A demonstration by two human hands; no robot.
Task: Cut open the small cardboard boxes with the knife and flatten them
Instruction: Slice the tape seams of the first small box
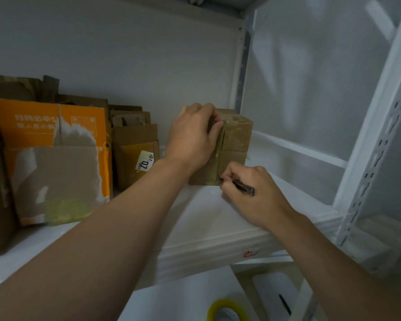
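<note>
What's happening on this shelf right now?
A person is cutting open a small box that stands on a white shelf. The left hand grips the box's top edge to steady it. The right hand holds a knife with its tip at the lower end of the taped front seam. The box is not yet flattened. More boxes, including an orange box, stand to the left.

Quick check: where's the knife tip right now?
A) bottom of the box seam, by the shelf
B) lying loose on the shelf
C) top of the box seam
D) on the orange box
A: the right hand holds the knife with its tip at the foot of the box seam, just above the shelf.
</note>
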